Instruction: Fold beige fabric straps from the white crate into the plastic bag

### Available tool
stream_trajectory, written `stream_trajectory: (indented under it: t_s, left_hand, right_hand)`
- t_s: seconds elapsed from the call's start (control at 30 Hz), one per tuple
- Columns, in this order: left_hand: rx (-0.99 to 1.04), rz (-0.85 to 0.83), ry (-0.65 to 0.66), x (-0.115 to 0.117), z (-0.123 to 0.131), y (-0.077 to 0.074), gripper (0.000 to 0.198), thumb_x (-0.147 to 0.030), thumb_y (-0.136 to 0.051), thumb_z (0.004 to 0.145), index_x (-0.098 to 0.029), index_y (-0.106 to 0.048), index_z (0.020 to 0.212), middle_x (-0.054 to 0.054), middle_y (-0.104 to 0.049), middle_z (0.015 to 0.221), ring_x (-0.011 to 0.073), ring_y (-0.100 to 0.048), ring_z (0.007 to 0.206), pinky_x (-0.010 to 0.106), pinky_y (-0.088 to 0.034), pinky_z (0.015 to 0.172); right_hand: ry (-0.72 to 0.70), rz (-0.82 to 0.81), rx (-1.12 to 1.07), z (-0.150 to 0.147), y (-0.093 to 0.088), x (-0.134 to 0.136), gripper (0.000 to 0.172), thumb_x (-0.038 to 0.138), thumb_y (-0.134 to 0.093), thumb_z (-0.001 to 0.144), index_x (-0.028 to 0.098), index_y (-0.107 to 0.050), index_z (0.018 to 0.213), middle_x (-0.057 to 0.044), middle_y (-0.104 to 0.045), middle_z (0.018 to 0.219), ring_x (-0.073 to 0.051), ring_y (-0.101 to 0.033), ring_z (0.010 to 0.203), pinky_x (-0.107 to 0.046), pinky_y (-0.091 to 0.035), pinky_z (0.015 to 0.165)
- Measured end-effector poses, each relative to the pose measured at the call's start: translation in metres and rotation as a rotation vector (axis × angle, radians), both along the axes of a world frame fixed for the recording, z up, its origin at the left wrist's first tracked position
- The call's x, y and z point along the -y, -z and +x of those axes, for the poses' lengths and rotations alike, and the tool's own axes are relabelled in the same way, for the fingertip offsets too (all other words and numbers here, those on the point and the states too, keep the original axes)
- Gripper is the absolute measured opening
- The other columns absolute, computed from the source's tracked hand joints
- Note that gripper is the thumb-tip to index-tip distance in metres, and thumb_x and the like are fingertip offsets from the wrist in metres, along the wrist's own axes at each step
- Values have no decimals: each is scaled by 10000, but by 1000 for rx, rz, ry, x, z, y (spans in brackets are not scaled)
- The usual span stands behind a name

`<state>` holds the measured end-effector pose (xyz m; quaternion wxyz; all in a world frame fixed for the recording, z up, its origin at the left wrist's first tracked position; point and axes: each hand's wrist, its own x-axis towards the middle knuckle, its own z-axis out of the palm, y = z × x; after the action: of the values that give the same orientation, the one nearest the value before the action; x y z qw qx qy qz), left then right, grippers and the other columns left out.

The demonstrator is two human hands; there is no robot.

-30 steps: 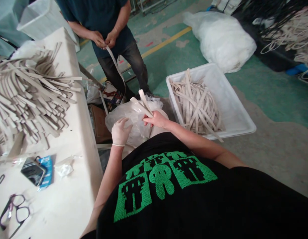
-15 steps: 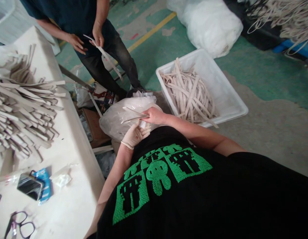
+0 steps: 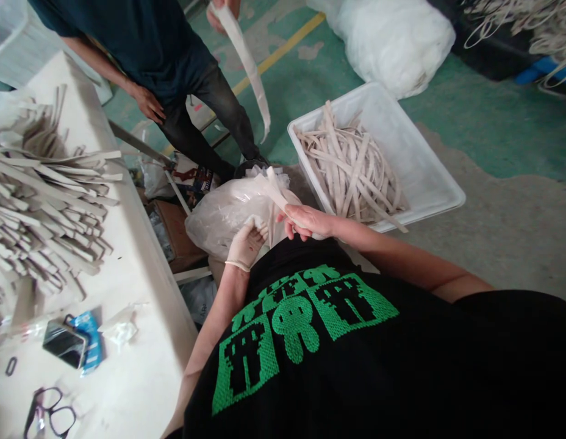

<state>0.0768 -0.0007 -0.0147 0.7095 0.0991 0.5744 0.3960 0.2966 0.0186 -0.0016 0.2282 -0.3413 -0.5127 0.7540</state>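
My right hand [image 3: 307, 221] is closed around a pale fabric strip [image 3: 277, 194]; one end sticks up past the thumb and a thinner part hangs below the fingers. To its left is my left hand [image 3: 247, 242], in a thin whitish glove, palm up with the fingers curled in. Something small and white may be at its fingertips, but it blends with the glove. Beyond both hands lies a clear plastic bag [image 3: 219, 210] with pale contents. Close to my right forearm stands a white plastic bin [image 3: 429, 177] with a tangle of similar strips [image 3: 351, 164].
A white table [image 3: 141, 341] on the left bears a heap of strips [image 3: 49, 201], a phone [image 3: 64, 343] and eyeglasses [image 3: 49, 414]. Across from me a co-worker [image 3: 141, 67] holds up a long strip [image 3: 246, 58]. A large white plastic bag [image 3: 397, 42] lies on the floor.
My hands have moved apart, the right one turning and shifting right with its strip now raised. The co-worker's hands have separated, one lifting a strip higher.
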Motion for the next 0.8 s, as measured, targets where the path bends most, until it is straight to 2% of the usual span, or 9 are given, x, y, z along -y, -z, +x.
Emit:
stream_trajectory:
  t_s: [0.13, 0.2, 0.3, 0.37, 0.53, 0.7, 0.8]
  left_hand:
    - [-19, 54, -92, -10, 9, -4, 331, -404, -717, 896, -173, -634, 674, 21, -677, 712, 114, -658, 681, 254, -550, 800]
    - [-31, 72, -114, -14, 14, -6, 331, -421, -750, 866, -172, -635, 680, 25, -691, 727, 117, -673, 709, 253, -546, 815]
    - [-80, 151, -113, -18, 18, -7, 319, -453, -815, 786, -167, -679, 753, 51, -740, 824, 142, -710, 814, 271, -540, 861]
    - [-129, 243, -102, -18, 19, -6, 369, -490, -861, 706, -169, -694, 780, 56, -753, 863, 163, -721, 859, 288, -536, 875]
    - [-165, 385, -105, -17, 21, -4, 466, -526, -924, 556, -176, -658, 713, 31, -738, 794, 201, -727, 876, 314, -539, 859]
    - [-196, 434, -101, -17, 23, -5, 408, -503, -895, 618, -178, -706, 777, 62, -765, 892, 236, -729, 992, 331, -544, 897]
    - [-217, 441, -108, -17, 23, -6, 399, -502, -887, 622, -176, -724, 784, 63, -767, 897, 230, -731, 967, 334, -552, 891]
  right_hand:
    - [35, -21, -2, 8, -6, 32, 405, 534, -375, 1057, 164, -509, 959, -15, -659, 735, -72, -455, 392, -194, -408, 421]
    - [48, 17, 40, 9, -8, 45, 379, 491, -431, 1041, 153, -531, 902, -31, -671, 777, -69, -503, 435, -187, -397, 441]
    - [35, 49, 115, 9, -11, 57, 415, 466, -445, 1031, 135, -582, 821, -22, -644, 709, -69, -500, 457, -192, -408, 491]
    - [11, 30, 144, 8, -12, 59, 416, 451, -447, 1026, 136, -593, 796, -7, -618, 657, -74, -493, 456, -197, -409, 505]
    - [-56, -8, 200, 3, -14, 54, 353, 347, -428, 1025, 147, -584, 779, 28, -544, 544, -85, -495, 453, -191, -408, 515]
    - [-81, -46, 234, -2, -13, 51, 320, 338, -474, 1014, 150, -574, 775, 25, -584, 574, -81, -502, 445, -186, -399, 490]
    - [-74, -64, 255, -4, -12, 52, 298, 307, -475, 1021, 150, -559, 783, 16, -626, 641, -69, -504, 441, -180, -404, 485]
